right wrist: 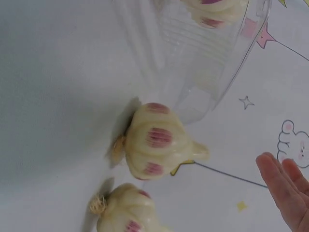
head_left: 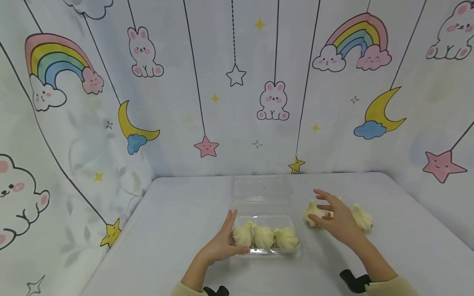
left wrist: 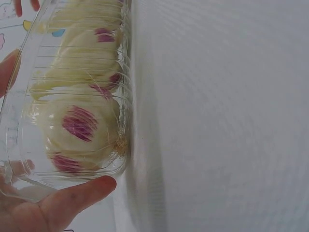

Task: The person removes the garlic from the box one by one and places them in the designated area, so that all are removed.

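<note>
Three garlic bulbs (head_left: 264,237) sit in a row inside a clear plastic box (head_left: 301,235), whose lid (head_left: 263,192) lies folded back behind it. My left hand (head_left: 221,242) holds the box at its left end, thumb along the front and the other fingers at the side. Purple streaks show on the boxed garlic (left wrist: 79,123) through the wall in the left wrist view. Over the loose garlic on the right hovers my right hand (head_left: 338,220), fingers spread and holding nothing. A loose bulb (head_left: 312,213) stands by its fingertips; another (head_left: 362,217) is beyond the hand.
A white cloth covers the table (head_left: 177,213). Behind it hangs a patterned curtain (head_left: 170,102) with rabbits, stars and rainbows. Part of another garlic bulb shows behind the right hand. Black straps (head_left: 354,281) cross near both wrists.
</note>
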A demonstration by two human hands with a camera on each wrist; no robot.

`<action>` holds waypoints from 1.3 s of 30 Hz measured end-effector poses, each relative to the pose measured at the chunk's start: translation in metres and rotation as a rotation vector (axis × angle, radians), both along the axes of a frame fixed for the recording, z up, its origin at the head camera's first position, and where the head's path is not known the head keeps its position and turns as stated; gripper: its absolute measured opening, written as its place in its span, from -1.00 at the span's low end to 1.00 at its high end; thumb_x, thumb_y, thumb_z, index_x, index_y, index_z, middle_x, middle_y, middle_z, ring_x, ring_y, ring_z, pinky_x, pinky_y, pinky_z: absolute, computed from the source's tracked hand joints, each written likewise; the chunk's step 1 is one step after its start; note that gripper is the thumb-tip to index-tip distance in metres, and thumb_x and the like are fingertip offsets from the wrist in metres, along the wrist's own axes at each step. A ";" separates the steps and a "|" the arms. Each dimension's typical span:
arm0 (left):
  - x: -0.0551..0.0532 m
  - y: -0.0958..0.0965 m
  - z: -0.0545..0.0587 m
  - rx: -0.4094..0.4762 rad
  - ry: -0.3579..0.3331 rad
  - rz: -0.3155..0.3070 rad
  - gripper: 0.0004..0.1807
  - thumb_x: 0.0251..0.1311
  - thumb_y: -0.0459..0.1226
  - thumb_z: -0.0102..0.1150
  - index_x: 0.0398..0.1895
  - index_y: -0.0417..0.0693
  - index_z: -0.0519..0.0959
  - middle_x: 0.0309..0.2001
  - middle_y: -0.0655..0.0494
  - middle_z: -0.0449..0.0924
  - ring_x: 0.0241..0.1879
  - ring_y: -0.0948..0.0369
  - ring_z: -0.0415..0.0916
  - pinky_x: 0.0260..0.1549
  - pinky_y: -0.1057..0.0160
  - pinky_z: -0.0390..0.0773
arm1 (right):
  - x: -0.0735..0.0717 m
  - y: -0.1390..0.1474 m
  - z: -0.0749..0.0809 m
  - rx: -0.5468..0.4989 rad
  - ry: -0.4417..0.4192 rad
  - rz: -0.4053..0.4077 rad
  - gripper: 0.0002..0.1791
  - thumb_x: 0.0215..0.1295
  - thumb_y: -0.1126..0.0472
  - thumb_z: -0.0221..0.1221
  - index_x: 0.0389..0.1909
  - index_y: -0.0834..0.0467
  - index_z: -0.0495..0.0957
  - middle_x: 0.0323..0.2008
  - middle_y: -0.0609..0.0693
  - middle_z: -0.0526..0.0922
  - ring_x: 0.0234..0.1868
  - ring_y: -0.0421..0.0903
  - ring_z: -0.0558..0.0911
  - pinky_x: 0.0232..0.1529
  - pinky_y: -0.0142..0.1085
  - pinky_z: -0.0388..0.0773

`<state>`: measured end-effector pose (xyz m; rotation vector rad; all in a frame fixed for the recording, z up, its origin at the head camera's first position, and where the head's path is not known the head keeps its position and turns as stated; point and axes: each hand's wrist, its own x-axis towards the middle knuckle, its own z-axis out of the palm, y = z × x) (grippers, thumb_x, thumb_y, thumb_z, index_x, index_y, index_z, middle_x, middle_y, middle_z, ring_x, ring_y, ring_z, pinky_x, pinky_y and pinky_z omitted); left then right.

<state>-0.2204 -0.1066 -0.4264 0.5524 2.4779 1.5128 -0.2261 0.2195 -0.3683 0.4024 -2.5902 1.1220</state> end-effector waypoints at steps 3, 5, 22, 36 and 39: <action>0.000 0.000 0.000 0.001 0.001 0.001 0.23 -0.13 -0.18 0.41 0.44 0.02 -0.33 0.40 -0.23 -0.52 0.33 -0.30 -0.36 0.12 -0.37 -0.11 | 0.000 -0.006 0.000 -0.010 0.005 0.017 -0.24 0.03 0.17 0.34 0.26 0.17 0.24 0.09 0.29 0.39 -0.03 0.23 0.54 -0.22 -0.09 0.58; 0.000 0.000 0.000 0.004 -0.001 0.001 0.23 -0.12 -0.18 0.41 0.44 0.02 -0.33 0.40 -0.23 -0.53 0.32 -0.30 -0.36 0.12 -0.37 -0.12 | 0.000 -0.010 -0.002 -0.022 -0.005 0.029 -0.25 0.03 0.18 0.34 0.26 0.16 0.24 0.10 0.28 0.39 -0.03 0.22 0.54 -0.23 -0.12 0.58; 0.002 0.000 0.001 0.045 -0.018 -0.013 0.23 -0.12 -0.23 0.41 0.44 0.09 -0.33 0.41 -0.18 -0.55 0.33 -0.27 -0.45 0.13 -0.36 -0.14 | 0.005 -0.036 -0.012 -0.112 -0.028 0.116 -0.30 0.01 0.20 0.34 0.22 0.05 0.31 0.07 0.20 0.43 -0.07 0.14 0.57 -0.24 -0.19 0.59; 0.001 0.000 0.001 0.039 -0.012 -0.012 0.23 -0.12 -0.23 0.41 0.44 0.08 -0.34 0.41 -0.19 -0.55 0.33 -0.28 -0.43 0.13 -0.36 -0.11 | 0.008 -0.058 -0.014 -0.151 -0.017 0.159 -0.31 -0.02 0.22 0.36 0.19 0.04 0.35 0.03 0.16 0.46 -0.11 0.09 0.60 -0.25 -0.23 0.60; 0.001 0.000 0.000 0.031 -0.011 -0.008 0.23 -0.12 -0.22 0.41 0.44 0.08 -0.34 0.41 -0.18 -0.55 0.33 -0.27 -0.43 0.13 -0.37 -0.14 | 0.008 -0.063 -0.015 -0.161 -0.034 0.166 -0.32 -0.03 0.24 0.37 0.18 0.03 0.36 0.03 0.15 0.45 -0.11 0.08 0.60 -0.26 -0.24 0.60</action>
